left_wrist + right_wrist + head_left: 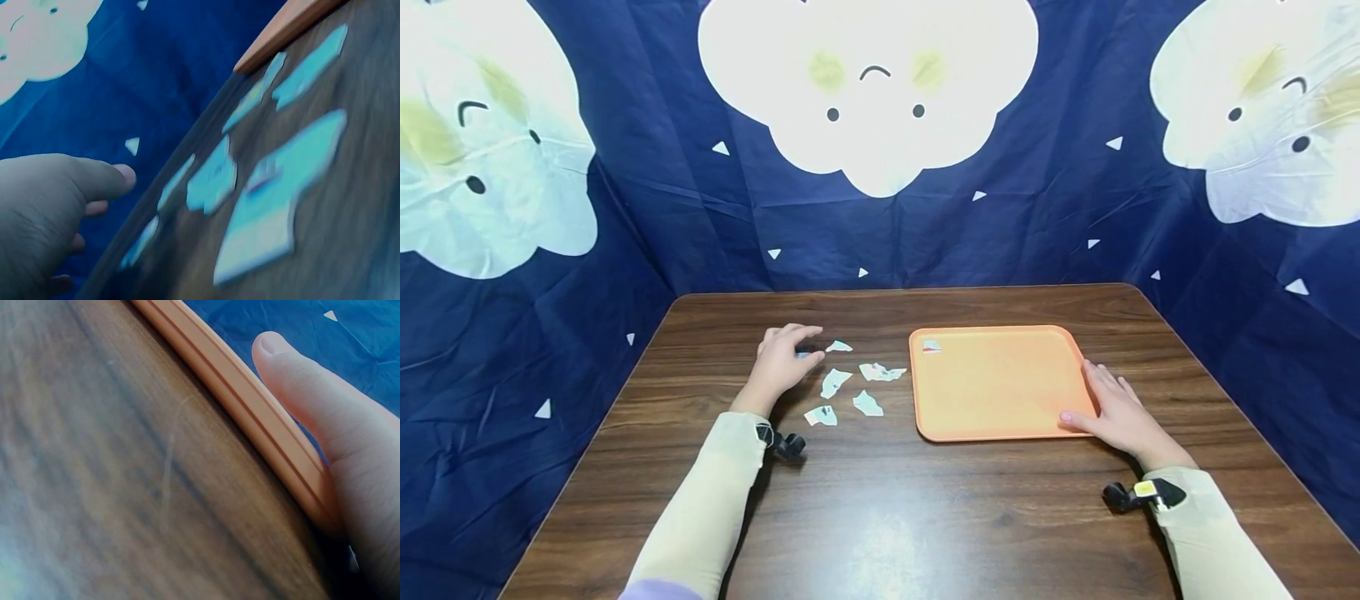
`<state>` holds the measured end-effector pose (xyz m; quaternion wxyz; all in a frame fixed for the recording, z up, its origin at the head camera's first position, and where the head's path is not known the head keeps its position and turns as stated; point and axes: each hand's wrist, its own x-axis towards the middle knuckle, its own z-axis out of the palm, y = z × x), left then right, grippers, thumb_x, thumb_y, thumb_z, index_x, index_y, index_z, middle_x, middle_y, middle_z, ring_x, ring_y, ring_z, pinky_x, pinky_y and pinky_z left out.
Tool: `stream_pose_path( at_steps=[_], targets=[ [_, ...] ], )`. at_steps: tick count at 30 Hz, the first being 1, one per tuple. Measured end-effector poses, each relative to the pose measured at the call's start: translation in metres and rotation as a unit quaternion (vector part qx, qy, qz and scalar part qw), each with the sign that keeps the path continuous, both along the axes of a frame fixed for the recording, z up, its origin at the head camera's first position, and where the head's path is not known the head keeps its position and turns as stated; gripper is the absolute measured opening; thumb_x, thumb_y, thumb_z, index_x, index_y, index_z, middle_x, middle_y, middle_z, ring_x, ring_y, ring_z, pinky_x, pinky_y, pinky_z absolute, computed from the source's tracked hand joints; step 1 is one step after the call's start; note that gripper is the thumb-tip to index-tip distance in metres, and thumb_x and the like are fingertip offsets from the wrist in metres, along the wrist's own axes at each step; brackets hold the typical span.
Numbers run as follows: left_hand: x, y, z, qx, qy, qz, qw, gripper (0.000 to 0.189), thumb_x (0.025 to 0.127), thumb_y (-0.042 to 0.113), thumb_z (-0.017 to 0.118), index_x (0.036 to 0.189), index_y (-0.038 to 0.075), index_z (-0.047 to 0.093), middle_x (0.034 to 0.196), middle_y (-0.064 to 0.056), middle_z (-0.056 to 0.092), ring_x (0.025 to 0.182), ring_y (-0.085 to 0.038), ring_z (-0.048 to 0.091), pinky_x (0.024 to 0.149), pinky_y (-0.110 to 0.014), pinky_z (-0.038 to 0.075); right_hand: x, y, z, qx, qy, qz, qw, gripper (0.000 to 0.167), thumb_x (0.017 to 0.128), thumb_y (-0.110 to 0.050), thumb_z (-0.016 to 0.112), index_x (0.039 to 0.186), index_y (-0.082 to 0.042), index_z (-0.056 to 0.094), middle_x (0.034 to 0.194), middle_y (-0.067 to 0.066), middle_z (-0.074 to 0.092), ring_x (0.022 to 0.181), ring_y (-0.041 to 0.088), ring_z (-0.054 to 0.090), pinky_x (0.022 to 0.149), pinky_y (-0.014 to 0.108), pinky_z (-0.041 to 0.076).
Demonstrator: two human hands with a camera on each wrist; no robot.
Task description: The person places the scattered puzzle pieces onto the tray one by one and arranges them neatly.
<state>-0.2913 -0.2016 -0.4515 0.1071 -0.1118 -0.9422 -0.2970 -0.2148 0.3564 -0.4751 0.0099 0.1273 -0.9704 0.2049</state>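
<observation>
My left hand (784, 360) hovers at the left of a group of irregular pale blue card pieces, its fingers spread and loosely bent, holding nothing. One blue piece (802, 356) shows partly beneath its fingertips. Nearby lie a small piece (839, 346), a wider piece (882, 372) and several others. In the left wrist view, the nearest piece (281, 194) carries a dark printed mark. My right hand (1116, 414) rests at the near right corner of an orange tray (992, 387), thumb over the rim and fingers along the right side. A single card piece (932, 346) lies in the tray's far left corner.
The brown wood-grain table (887, 500) stretches toward the front. Dark blue cloth (895, 233) with white clouds and small triangles hangs behind the table and along both sides. A small black wrist camera (790, 446) is strapped to the left wrist, and another (1123, 497) to the right.
</observation>
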Motion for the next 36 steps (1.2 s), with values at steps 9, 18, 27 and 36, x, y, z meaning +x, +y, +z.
stream_pose_path(
  at_steps=[9, 18, 27, 36],
  targets=[
    [0.001, -0.024, -0.017, -0.022, -0.029, 0.021, 0.9991, 0.046, 0.092, 0.025, 0.075, 0.135, 0.011, 0.064, 0.138, -0.012, 0.058, 0.127, -0.042, 0.041, 0.106, -0.063, 0.024, 0.001, 0.002, -0.002, -0.013, 0.006, 0.013, 0.9998, 0.110, 0.089, -0.053, 0.070, 0.156, 0.012, 0.012, 0.157, 0.039, 0.019, 0.147, 0.054, 0.016, 0.118, 0.063, 0.004],
    [0.001, -0.029, -0.022, -0.051, -0.020, 0.017, 0.9983, 0.034, 0.095, 0.024, 0.071, 0.126, 0.010, 0.071, 0.130, -0.012, 0.061, 0.117, -0.040, 0.046, 0.104, -0.062, 0.028, 0.002, 0.000, 0.001, -0.013, 0.003, 0.009, 0.9999, 0.110, 0.088, -0.053, 0.070, 0.156, 0.012, 0.012, 0.157, 0.039, 0.019, 0.147, 0.053, 0.016, 0.117, 0.064, 0.005],
    [0.003, -0.030, -0.021, -0.110, -0.001, 0.013, 0.9938, 0.024, 0.098, 0.025, 0.068, 0.117, 0.010, 0.072, 0.122, -0.011, 0.062, 0.113, -0.038, 0.050, 0.100, -0.060, 0.036, 0.001, -0.001, -0.001, -0.016, 0.006, 0.010, 0.9998, 0.110, 0.088, -0.054, 0.070, 0.156, 0.012, 0.014, 0.157, 0.039, 0.019, 0.147, 0.054, 0.016, 0.117, 0.064, 0.006],
    [0.003, -0.027, -0.023, -0.106, 0.009, 0.013, 0.9943, 0.021, 0.098, 0.025, 0.068, 0.114, 0.011, 0.070, 0.118, -0.014, 0.061, 0.113, -0.038, 0.046, 0.098, -0.060, 0.035, 0.002, 0.001, -0.001, -0.017, 0.001, 0.009, 0.9998, 0.110, 0.089, -0.055, 0.069, 0.156, 0.011, 0.012, 0.158, 0.039, 0.017, 0.147, 0.054, 0.014, 0.118, 0.063, 0.003]
  ],
)
